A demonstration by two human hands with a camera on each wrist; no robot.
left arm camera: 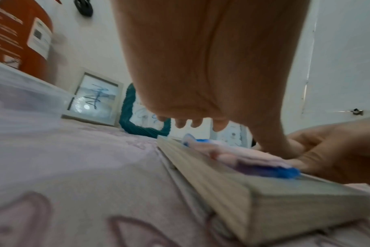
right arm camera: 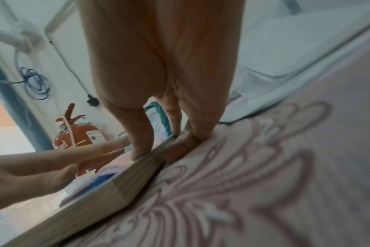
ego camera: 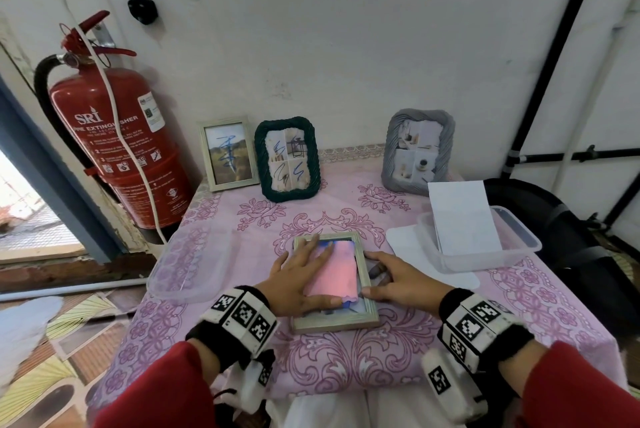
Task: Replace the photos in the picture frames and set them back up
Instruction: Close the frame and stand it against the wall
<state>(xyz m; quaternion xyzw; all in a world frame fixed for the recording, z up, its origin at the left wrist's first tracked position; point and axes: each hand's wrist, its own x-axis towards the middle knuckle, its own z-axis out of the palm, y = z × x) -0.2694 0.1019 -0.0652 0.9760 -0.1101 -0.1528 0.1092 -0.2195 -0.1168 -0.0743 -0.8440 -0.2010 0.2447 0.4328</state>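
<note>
A pale wooden picture frame (ego camera: 333, 322) lies flat on the pink floral tablecloth (ego camera: 346, 365) near the front. A photo (ego camera: 339, 271) with blue scribbles and a pink glare lies in its opening. My left hand (ego camera: 301, 275) rests flat on the photo, fingers spread and straight, seen from below in the left wrist view (left arm camera: 201, 66). My right hand (ego camera: 398, 284) pinches the frame's right rail (right arm camera: 120, 188), with the thumb (right arm camera: 141, 147) on top of the rail and the fingers against its outer side.
Three frames stand at the back by the wall: a pale one (ego camera: 228, 154), a dark green one (ego camera: 286, 159) and a grey one (ego camera: 417, 150). A clear tub (ego camera: 519, 240) holding white sheets sits right, a clear lid (ego camera: 187, 261) left. A red fire extinguisher (ego camera: 117, 143) stands beside the table.
</note>
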